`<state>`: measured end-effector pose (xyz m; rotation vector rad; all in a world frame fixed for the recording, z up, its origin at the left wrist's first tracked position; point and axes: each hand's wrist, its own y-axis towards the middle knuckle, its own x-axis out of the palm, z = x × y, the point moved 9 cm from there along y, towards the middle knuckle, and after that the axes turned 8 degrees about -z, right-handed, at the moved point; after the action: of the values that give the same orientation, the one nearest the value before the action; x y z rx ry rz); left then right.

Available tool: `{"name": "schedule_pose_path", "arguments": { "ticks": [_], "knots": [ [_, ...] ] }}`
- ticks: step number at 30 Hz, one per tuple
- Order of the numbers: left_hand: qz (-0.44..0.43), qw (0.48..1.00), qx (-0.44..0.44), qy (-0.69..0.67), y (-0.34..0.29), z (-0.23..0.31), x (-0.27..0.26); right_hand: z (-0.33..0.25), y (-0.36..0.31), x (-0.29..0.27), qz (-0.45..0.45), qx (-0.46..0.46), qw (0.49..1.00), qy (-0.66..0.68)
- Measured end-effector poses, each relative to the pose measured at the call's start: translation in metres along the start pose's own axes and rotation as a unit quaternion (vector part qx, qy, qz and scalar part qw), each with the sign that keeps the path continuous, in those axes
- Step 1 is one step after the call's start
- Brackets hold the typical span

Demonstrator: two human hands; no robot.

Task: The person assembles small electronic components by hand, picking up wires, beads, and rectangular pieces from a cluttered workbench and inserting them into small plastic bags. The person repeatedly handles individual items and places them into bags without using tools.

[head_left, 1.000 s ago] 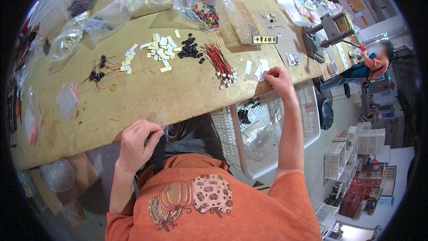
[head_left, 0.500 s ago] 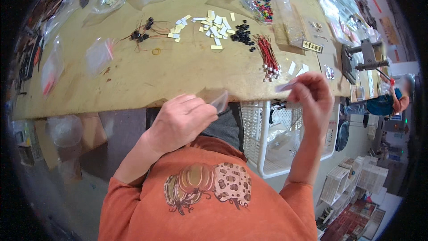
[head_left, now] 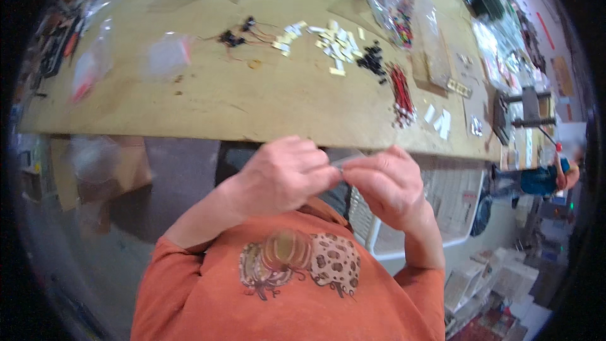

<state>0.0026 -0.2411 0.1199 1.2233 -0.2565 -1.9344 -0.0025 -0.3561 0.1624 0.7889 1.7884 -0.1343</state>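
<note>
My two hands meet just off the table's near edge, in front of my orange shirt. The fingers of my left hand (head_left: 287, 173) are closed on a small clear plastic bag (head_left: 344, 156), which shows only as a thin, smeared sliver. Pressed close against it, my right hand (head_left: 386, 184) has its fingertips pinched together at the bag's edge. What those fingertips hold is hidden. Beyond the hands lie a bundle of red wires with white ends (head_left: 400, 96), several white strips (head_left: 444, 124), a pile of small black parts (head_left: 371, 61) and scattered pale yellow and white pieces (head_left: 338, 43).
Black parts with thin wires (head_left: 235, 36) and a clear bag with a red edge (head_left: 169, 57) lie left on the table (head_left: 208, 110). A bag of coloured bits (head_left: 401, 16) is at the back. A hand press (head_left: 527, 108) and another person (head_left: 549, 177) are right. Below the edge hangs a white basket (head_left: 442, 205).
My right hand has moved left from near the white strips, where it held a small flat pale piece, to my left hand. The left hand has shifted slightly right. The view has tilted.
</note>
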Motion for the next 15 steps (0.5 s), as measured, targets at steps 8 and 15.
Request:
{"name": "schedule_pose_path", "arguments": {
  "ticks": [8, 15],
  "knots": [
    [0.024, 0.999, 0.024, 0.009, -0.011, -0.002, -0.002, 0.009, -0.001, 0.023, -0.06, 0.086, 0.993, 0.048],
    [-0.003, 1.0, 0.024, 0.016, -0.012, -0.003, 0.004, 0.006, 0.001, 0.036, -0.1, 0.086, 0.99, -0.047]
  ]
}}
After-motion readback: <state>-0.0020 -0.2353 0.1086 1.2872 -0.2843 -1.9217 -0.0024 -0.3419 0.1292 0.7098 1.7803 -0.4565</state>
